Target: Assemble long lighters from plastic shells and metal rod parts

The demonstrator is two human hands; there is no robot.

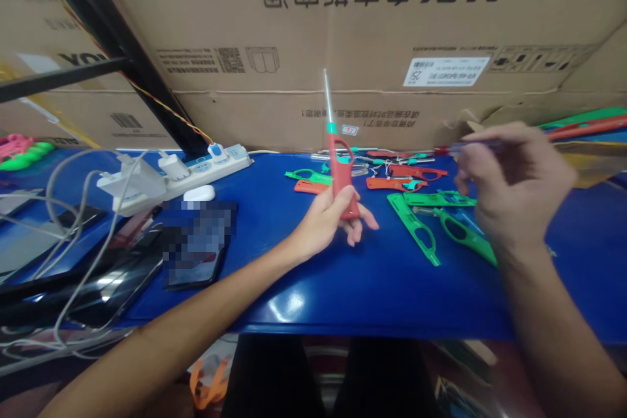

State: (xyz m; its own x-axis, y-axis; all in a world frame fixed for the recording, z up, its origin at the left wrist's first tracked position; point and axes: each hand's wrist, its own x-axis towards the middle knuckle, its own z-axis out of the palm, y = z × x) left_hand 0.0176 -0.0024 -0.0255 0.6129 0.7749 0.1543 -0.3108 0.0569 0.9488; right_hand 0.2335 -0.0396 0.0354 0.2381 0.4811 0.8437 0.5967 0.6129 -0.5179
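My left hand point(337, 214) is wrapped round the handle of a red long-nosed lighter point(341, 173). The lighter stands nearly upright, its metal tube pointing up from a teal collar. To the right, my right hand point(519, 183) is raised and blurred, its fingers closed on a slim dark red tool point(477, 147); blur hides its exact kind. Below and left of that hand lie green lighter casing halves point(416, 228). Beyond my left hand are red casing halves point(416, 172) and an orange casing piece point(311, 187), among metal tubes and small parts.
A large cardboard box point(294, 39) walls off the back. On the left are a white power strip point(196, 170) with chargers and cables, a white earbud case point(199, 193) and a phone point(196, 261). The blue table's point(343, 300) front edge is near my legs.
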